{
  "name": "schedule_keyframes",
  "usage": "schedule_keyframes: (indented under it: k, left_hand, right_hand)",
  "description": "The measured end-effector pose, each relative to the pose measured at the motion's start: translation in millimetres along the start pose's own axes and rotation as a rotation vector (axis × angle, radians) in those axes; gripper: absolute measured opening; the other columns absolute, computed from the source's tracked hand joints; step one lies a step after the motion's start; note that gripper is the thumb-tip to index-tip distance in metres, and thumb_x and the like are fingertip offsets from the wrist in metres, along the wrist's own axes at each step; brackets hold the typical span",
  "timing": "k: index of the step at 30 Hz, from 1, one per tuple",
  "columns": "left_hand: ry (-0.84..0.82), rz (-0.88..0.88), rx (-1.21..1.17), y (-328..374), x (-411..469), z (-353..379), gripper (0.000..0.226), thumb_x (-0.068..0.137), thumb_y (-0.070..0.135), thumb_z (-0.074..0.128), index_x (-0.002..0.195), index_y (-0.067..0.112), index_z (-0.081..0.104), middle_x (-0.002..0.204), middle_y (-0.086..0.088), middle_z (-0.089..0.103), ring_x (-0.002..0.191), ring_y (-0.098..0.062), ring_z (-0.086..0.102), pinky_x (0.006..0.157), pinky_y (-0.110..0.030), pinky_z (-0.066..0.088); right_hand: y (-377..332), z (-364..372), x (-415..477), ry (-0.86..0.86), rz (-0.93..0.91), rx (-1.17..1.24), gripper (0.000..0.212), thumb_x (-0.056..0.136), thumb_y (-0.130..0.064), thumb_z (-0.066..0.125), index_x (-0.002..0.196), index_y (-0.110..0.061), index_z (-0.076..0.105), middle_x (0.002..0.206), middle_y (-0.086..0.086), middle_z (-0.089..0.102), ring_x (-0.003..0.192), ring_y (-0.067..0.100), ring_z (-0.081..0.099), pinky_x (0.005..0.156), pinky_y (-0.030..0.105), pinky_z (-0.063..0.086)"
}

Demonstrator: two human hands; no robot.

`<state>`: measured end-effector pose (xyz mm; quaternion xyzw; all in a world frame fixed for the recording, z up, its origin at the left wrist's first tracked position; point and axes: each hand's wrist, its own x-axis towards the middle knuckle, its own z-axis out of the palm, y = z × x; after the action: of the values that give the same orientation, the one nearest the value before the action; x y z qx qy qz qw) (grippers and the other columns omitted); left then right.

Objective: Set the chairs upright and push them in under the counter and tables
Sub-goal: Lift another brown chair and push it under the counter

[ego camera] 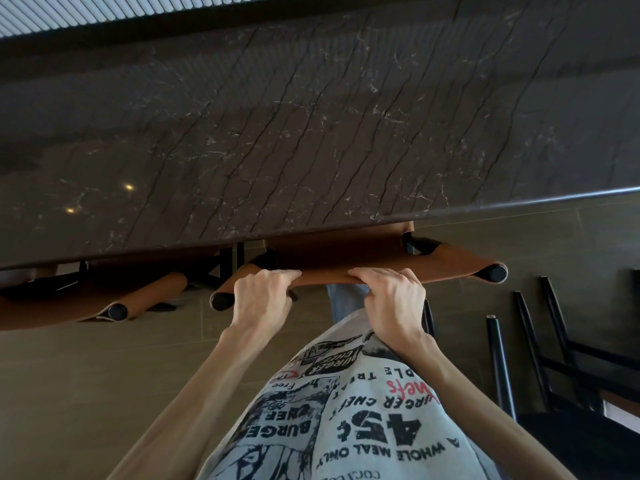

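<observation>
We see the chair [450, 268] at the centre of the view, just below the near edge of the counter [311, 133]. Its backrest is a tan leather sling stretched between two black, round-ended posts. Our left hand [261, 292] and right hand [391, 296] both grip the top edge of that sling, fingers curled over it and knuckles up, the left near the left post and the right around the middle.

The dark, veined stone counter fills the frame from 9 to 3 o'clock and hides the chair's seat; only a strip of brown shows beneath the edge. The chair's legs are mostly blocked by our printed shirt [346, 410].

At 8 o'clock a second chair [149, 292] of the same tan leather sits partly under the counter, cut off by the left border. At 4 o'clock an overturned chair [554, 341] lies on the tiled floor [104, 375], its black legs pointing towards 11 o'clock. Its seat is dark and runs out of frame, so we cannot make out its shape. A pale slatted panel [104, 12] shows at 11 o'clock.
</observation>
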<state>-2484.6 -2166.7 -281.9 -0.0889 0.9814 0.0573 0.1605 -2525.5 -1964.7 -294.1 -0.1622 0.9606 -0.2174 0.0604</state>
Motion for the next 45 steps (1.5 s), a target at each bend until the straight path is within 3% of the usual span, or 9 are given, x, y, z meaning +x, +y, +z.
schedule_keyframes:
  k: [5,9,20,25,30,35,41,45]
  left_hand:
    - [0.007,-0.012,-0.011,-3,-5,8,0.055,0.078,0.006,0.064,0.125,0.035,0.065,0.11,0.005,0.073,0.088,-0.018,0.068,0.059,-0.027,0.036]
    - [0.025,-0.025,-0.023,0,-10,14,0.053,0.081,0.007,0.063,0.126,0.036,0.063,0.111,0.007,0.073,0.09,-0.016,0.068,0.06,-0.025,0.035]
    - [0.04,-0.036,-0.033,1,-13,16,0.052,0.082,0.006,0.061,0.126,0.034,0.064,0.107,0.004,0.074,0.087,-0.018,0.068,0.064,-0.027,0.043]
    - [0.036,-0.027,-0.01,1,-13,15,0.052,0.082,0.007,0.062,0.125,0.035,0.064,0.106,0.005,0.074,0.087,-0.016,0.069,0.06,-0.025,0.036]
    - [0.031,-0.025,-0.003,-1,-7,10,0.05,0.082,0.008,0.063,0.124,0.035,0.065,0.098,0.005,0.075,0.083,-0.016,0.068,0.059,-0.026,0.037]
    - [0.028,-0.031,0.011,-5,-4,6,0.05,0.079,0.008,0.066,0.121,0.035,0.067,0.09,0.003,0.076,0.079,-0.018,0.069,0.057,-0.026,0.035]
    - [0.034,-0.027,-0.018,-5,-7,12,0.052,0.076,0.005,0.066,0.119,0.033,0.069,0.095,0.003,0.076,0.077,-0.019,0.069,0.055,-0.026,0.036]
    - [0.042,-0.011,-0.042,-2,-8,16,0.053,0.078,0.006,0.064,0.123,0.033,0.066,0.107,0.005,0.074,0.088,-0.017,0.069,0.058,-0.025,0.036]
  right_hand:
    - [-3,4,-6,0.012,0.009,0.015,0.043,0.062,-0.001,0.059,0.094,-0.024,0.075,0.089,-0.007,0.075,0.081,0.011,0.07,0.071,0.018,0.026]
    - [-1,4,-11,0.003,0.011,0.01,0.042,0.062,0.002,0.063,0.093,-0.023,0.076,0.088,-0.006,0.075,0.079,0.012,0.07,0.072,0.022,0.035]
    - [-4,3,-18,-0.006,0.028,0.01,0.045,0.061,0.004,0.068,0.095,-0.025,0.076,0.09,-0.006,0.076,0.077,0.014,0.07,0.072,0.021,0.034]
    - [-1,4,-20,0.019,0.007,0.004,0.045,0.058,0.005,0.068,0.092,-0.025,0.076,0.086,-0.007,0.076,0.073,0.013,0.069,0.07,0.021,0.036]
    - [-2,2,-16,0.018,0.001,0.022,0.041,0.066,-0.001,0.058,0.095,-0.023,0.076,0.091,-0.006,0.075,0.079,0.013,0.07,0.072,0.022,0.036]
    - [-5,1,-12,-0.049,0.001,0.043,0.041,0.069,0.002,0.067,0.101,-0.022,0.075,0.097,-0.006,0.075,0.089,0.014,0.069,0.075,0.025,0.037]
    - [-4,2,-13,-0.068,0.014,0.046,0.041,0.071,0.002,0.066,0.102,-0.024,0.074,0.098,-0.007,0.074,0.089,0.013,0.068,0.076,0.022,0.033]
    - [2,3,-14,-0.059,0.012,0.043,0.044,0.063,0.004,0.07,0.097,-0.024,0.075,0.093,-0.009,0.075,0.086,0.01,0.069,0.075,0.02,0.034]
